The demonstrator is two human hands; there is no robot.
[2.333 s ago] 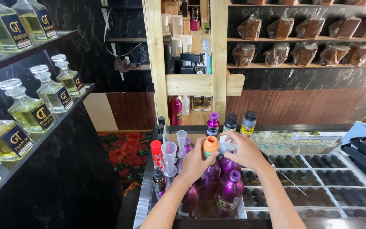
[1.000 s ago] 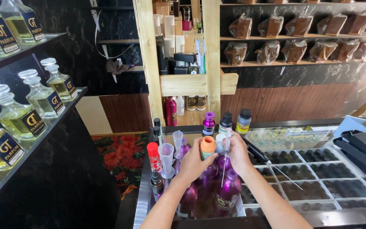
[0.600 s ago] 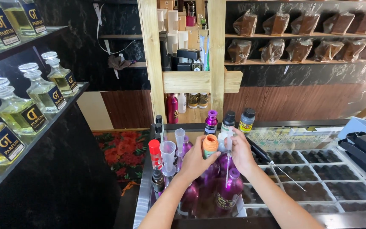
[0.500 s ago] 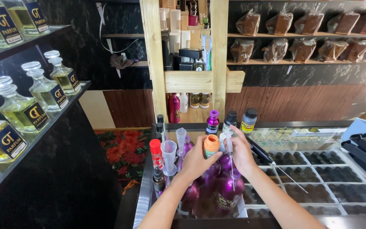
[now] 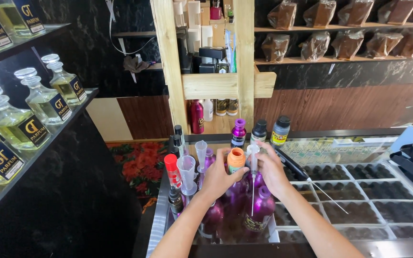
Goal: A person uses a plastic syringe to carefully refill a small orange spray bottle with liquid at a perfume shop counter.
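Our left hand (image 5: pixel 218 179) closes its grip around the small bottle with the rounded orange cap (image 5: pixel 236 160), holding it upright above the cluster of purple bottles (image 5: pixel 259 210) on the glass-topped desk (image 5: pixel 359 143). Our right hand (image 5: pixel 271 169) is pinched narrowly on a clear plastic syringe with a long thin needle (image 5: pixel 253 172); the barrel stands vertical just beside the orange cap, and the needle points down among the purple bottles.

Against the view from about two seconds ago little has shifted: both hands sat in much the same place then, and the syringe has stayed upright between them. What has altered is mostly the head camera, now tilted slightly, so the hands sit a touch lower in view. The work reads as steady handling, not a fresh pick-up.

Just left of the left hand stand two clear plastic funnels (image 5: pixel 187 167) and a red-capped dropper bottle (image 5: pixel 172 167). Behind are three dark bottles, one purple-topped (image 5: pixel 238 133). Further out, square glass perfume bottles of yellow liquid (image 5: pixel 44 102) line the black shelves.
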